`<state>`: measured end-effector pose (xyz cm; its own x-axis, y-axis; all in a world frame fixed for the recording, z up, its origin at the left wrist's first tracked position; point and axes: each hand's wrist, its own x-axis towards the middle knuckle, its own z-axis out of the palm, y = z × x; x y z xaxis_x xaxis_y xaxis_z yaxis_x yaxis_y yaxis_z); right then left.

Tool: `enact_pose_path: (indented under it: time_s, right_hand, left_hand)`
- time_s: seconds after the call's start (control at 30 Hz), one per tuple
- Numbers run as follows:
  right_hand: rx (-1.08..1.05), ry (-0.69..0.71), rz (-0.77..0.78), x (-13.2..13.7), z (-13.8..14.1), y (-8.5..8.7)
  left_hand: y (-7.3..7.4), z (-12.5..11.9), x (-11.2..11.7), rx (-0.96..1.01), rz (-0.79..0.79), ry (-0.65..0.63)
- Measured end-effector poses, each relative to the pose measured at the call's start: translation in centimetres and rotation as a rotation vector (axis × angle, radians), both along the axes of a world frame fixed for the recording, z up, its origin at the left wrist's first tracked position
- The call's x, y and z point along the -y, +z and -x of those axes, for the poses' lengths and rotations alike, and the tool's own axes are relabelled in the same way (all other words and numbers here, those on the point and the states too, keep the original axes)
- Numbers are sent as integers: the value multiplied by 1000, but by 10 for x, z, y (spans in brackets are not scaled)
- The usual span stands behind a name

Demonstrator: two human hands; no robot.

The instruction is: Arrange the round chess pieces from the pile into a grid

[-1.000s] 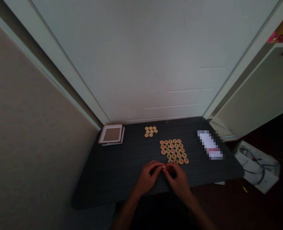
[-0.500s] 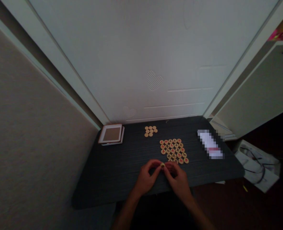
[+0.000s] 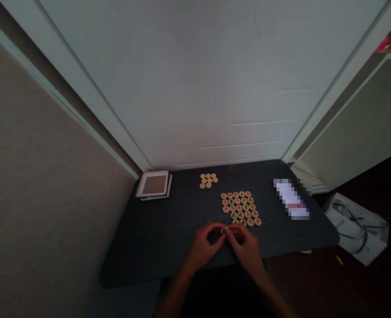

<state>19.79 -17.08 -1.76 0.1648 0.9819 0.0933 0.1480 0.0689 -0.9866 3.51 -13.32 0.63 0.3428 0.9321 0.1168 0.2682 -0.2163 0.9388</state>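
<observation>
Between the fingertips of both hands, near the table's front edge, is a round wooden Chinese chess piece (image 3: 225,230), partly covered by the fingers. My left hand (image 3: 206,242) pinches it from the left, and my right hand (image 3: 244,244) pinches it from the right. Just beyond the hands lie several face-up Chinese chess pieces (image 3: 239,208) in close rows, marked in red or black; the right fingers lie close to the nearest row. Farther back, a smaller group of pale pieces (image 3: 209,180) shows no visible markings.
A dark table (image 3: 155,238) stands against a white panel (image 3: 168,88) with raised hearts. Stacked frame-like trays (image 3: 153,184) sit at its back left. A blurred-out white object (image 3: 290,198) lies at the right. A white box with cables (image 3: 357,229) is on the floor.
The piece has turned a little between my fingertips, and its marked face shows less. Both hands stay in nearly the same place. The rows of pieces are unchanged.
</observation>
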Motion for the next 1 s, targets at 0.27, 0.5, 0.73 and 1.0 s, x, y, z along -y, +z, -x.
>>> enact_pose_path:
  time_s: [0.27, 0.5, 0.73, 1.0]
  right_hand:
    - [43, -59, 64, -1, 1, 0]
    - [-25, 41, 46, 0, -2, 5]
    - [-30, 65, 40, 1, -6, 4]
    - [-29, 30, 34, 1, -6, 2]
  left_hand:
    - [-1, 0, 1, -28, -38, -45]
    - [-2, 1, 1, -62, -43, -34]
    - [-6, 0, 0, -57, -123, -37]
    - [-7, 0, 2, -129, -328, -36]
